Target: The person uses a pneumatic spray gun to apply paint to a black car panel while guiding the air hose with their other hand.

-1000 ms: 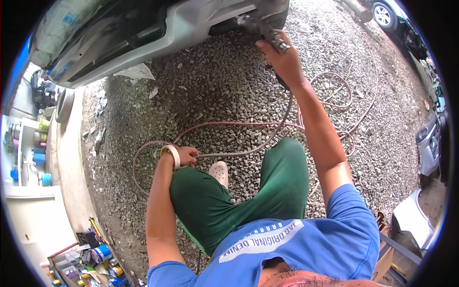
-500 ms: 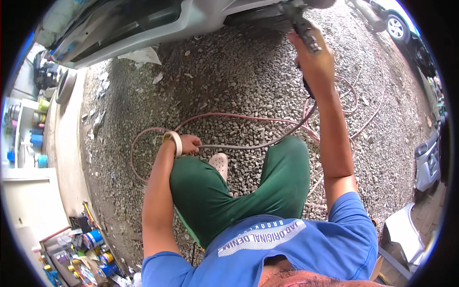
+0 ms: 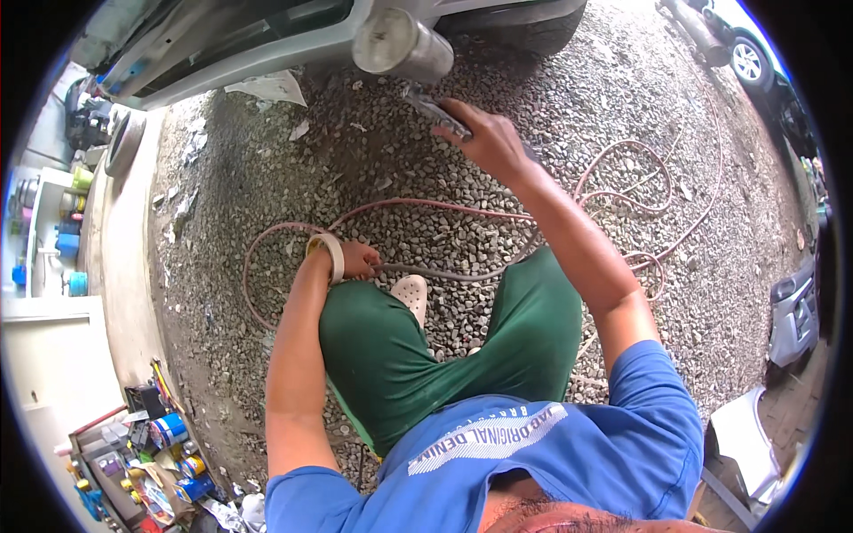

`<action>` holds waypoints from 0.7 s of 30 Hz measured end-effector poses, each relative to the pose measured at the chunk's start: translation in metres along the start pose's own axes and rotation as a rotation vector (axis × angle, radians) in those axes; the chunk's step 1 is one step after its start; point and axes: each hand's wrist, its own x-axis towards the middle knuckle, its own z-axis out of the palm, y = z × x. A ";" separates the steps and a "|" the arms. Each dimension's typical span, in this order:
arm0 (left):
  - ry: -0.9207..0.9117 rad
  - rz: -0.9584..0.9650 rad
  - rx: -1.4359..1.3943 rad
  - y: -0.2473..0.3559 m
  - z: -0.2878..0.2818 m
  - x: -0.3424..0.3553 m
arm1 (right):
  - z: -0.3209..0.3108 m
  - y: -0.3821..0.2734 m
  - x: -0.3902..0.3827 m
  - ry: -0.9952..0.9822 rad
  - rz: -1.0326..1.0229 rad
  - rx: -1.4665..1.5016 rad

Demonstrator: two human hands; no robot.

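My right hand [image 3: 490, 144] is wrapped around the handle of a spray gun [image 3: 437, 114], which has a large whitish cup [image 3: 400, 46] on it. The gun is held out in front of me, close to the lower edge of a silver-grey car body [image 3: 320, 43]. Resting at my left knee, my left hand [image 3: 358, 259] has its fingers closed on a grey air hose [image 3: 453, 274]. That hose runs across in front of my knees toward the right, and part of it passes behind my right forearm.
A reddish hose [image 3: 418, 202] lies in loops over the gravel [image 3: 426, 169]. At left are a concrete ledge [image 3: 124, 231], a tire [image 3: 124, 144], and a box of cans and tools [image 3: 111, 453]. A grey car part [image 3: 793, 315] and a white panel [image 3: 745, 435] lie at right.
My right hand has swung left and a little nearer with the spray gun, bringing its cup into full view. My left hand stays on the hose by my knee.
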 end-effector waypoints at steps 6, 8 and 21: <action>-0.084 -0.079 0.256 0.005 -0.016 0.000 | 0.027 -0.005 -0.026 0.229 0.465 0.269; -0.152 -0.116 0.274 0.005 -0.025 0.010 | 0.030 -0.004 -0.030 0.315 0.611 0.408; -0.124 -0.087 0.014 0.022 -0.019 0.024 | -0.093 -0.093 0.068 0.172 0.253 0.355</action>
